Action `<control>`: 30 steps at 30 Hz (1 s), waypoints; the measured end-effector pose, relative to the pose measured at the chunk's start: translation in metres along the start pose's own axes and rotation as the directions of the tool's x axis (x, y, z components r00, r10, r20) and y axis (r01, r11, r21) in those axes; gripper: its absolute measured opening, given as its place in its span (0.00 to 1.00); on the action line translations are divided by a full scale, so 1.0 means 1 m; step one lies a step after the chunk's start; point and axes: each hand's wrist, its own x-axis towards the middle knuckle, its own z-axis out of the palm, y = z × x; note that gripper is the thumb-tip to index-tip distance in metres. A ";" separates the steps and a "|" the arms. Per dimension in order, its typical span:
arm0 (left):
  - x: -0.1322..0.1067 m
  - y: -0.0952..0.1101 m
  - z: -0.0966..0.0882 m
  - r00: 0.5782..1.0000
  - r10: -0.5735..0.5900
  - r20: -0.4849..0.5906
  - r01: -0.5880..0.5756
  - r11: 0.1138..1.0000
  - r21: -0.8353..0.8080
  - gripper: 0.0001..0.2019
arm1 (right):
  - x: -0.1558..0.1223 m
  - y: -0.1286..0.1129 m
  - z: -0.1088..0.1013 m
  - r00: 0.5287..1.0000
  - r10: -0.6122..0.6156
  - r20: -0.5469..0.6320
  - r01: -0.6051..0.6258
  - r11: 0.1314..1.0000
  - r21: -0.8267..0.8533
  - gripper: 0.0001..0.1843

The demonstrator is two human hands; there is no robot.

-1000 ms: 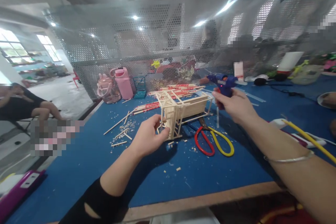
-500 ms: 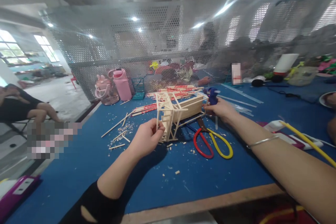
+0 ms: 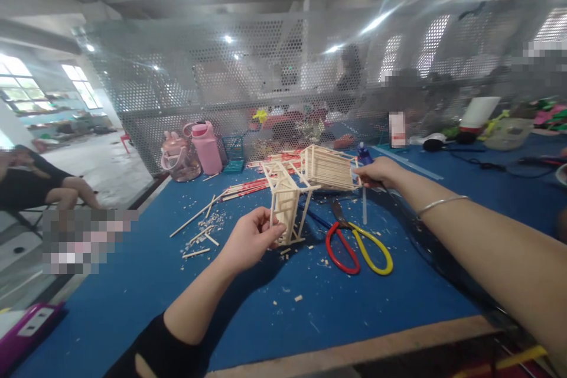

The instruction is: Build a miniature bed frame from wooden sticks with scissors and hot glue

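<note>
A model built of pale wooden sticks [image 3: 310,180] is held tilted above the blue table [image 3: 133,283]. My left hand [image 3: 250,239] pinches its near, lower end. My right hand [image 3: 376,172] grips its far, upper corner, fingers curled round the frame. A blue glue gun [image 3: 364,155] stands just behind my right hand; I cannot tell whether the hand touches it. Scissors with red and yellow handles [image 3: 357,241] lie on the table under the model.
Loose sticks and wood chips [image 3: 208,227] litter the table left of the model. A pink bottle [image 3: 206,145] and a perforated metal screen [image 3: 266,82] stand at the back. A purple case [image 3: 26,331] lies at far left. A person sits at left.
My right hand put the glue gun down behind the model and took hold of the model's far end. Both hands have tipped the model up, its far end rising.
</note>
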 end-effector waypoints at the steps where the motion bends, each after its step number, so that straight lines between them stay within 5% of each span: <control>1: 0.000 0.000 0.000 1.000 -0.006 -0.003 0.006 1.000 -0.010 0.13 | 0.001 0.000 0.000 1.000 -0.007 -0.015 0.007 1.000 -0.011 0.11; 8: 0.001 -0.003 -0.002 1.000 -0.025 0.009 0.025 1.000 -0.013 0.16 | 0.007 -0.006 -0.007 0.992 -0.077 -0.098 0.059 0.981 -0.183 0.09; 11: 0.002 -0.004 -0.002 1.000 -0.007 0.025 0.008 1.000 -0.027 0.16 | -0.001 -0.002 -0.011 0.973 -0.192 -0.129 0.145 0.940 -0.308 0.17; 17: 0.003 -0.006 -0.002 1.000 0.002 0.024 -0.002 1.000 -0.018 0.16 | -0.021 0.012 -0.008 0.871 -0.491 -0.029 0.412 0.761 -0.501 0.19; 22: 0.004 -0.007 -0.001 0.999 0.009 0.033 -0.008 1.000 -0.009 0.16 | -0.020 0.020 0.001 0.814 -0.581 -0.008 0.472 0.669 -0.574 0.17; 26: 0.003 -0.009 -0.001 0.999 0.010 0.039 -0.009 1.000 -0.015 0.16 | -0.016 0.018 0.003 0.816 -0.576 -0.037 0.447 0.671 -0.592 0.18; 30: 0.003 -0.008 -0.006 0.998 0.056 0.038 -0.057 0.998 0.010 0.16 | -0.034 0.003 -0.001 0.792 -0.572 -0.216 0.433 0.774 -0.463 0.18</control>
